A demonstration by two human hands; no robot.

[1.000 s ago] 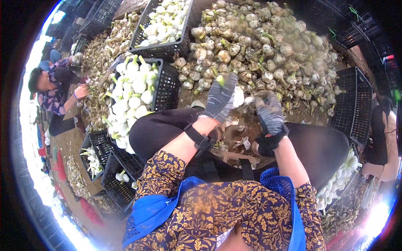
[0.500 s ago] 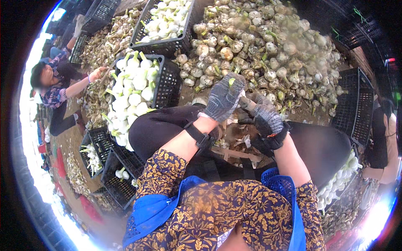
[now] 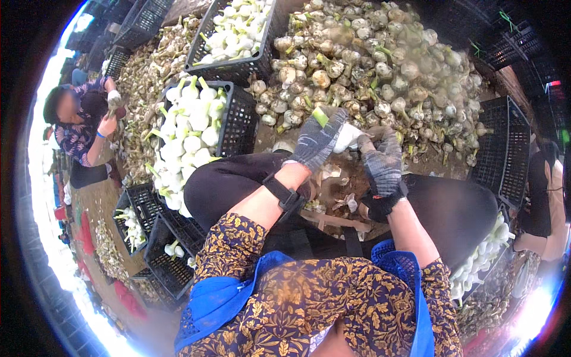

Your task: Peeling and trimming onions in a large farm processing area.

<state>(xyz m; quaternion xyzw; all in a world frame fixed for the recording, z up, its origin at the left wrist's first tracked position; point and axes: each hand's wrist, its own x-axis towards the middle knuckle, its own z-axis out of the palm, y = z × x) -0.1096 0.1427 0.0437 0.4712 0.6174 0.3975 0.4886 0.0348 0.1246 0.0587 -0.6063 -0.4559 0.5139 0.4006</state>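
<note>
Nearest the camera, both forearms rose from a brown-and-yellow flowered blouse and blue apron (image 3: pixel 220 300) over dark-trousered knees. The left hand (image 3: pixel 318 140), in a grey knit work glove with a black strap at the wrist, was closed around a white, rounded bulb with a short green stalk (image 3: pixel 342 135); the stalk end stuck out above the left fingers (image 3: pixel 327 122) and the white body showed on their right side. The right hand (image 3: pixel 380 163), in a like grey glove, had its fingers (image 3: pixel 375 143) curled in against the bulb's right end. Whether they pinched a leaf, a root or a small tool could not be told.

Below the fingers, between the knees, lay pale peelings and scraps (image 3: pixel 333 196) on brownish ground.

A sound way to handle this step, in my judgement, was to keep the left grip firm on the bulb's body, with the stalk clear of the palm. The right fingers could then work only at the exposed end, pulling away from the left hand so that the white flesh was not bruised and waste fell onto the scrap heap.

Left of the fingers, a black plastic lattice crate (image 3: pixel 238 116) held cleaned white bulbs. Beyond the fingers spread a big heap of unpeeled, earth-coloured bulbs (image 3: pixel 380 65). Farther still stood a second black crate of white bulbs (image 3: pixel 235 38). Far left, another person (image 3: pixel 80 128) crouched, working.
</note>
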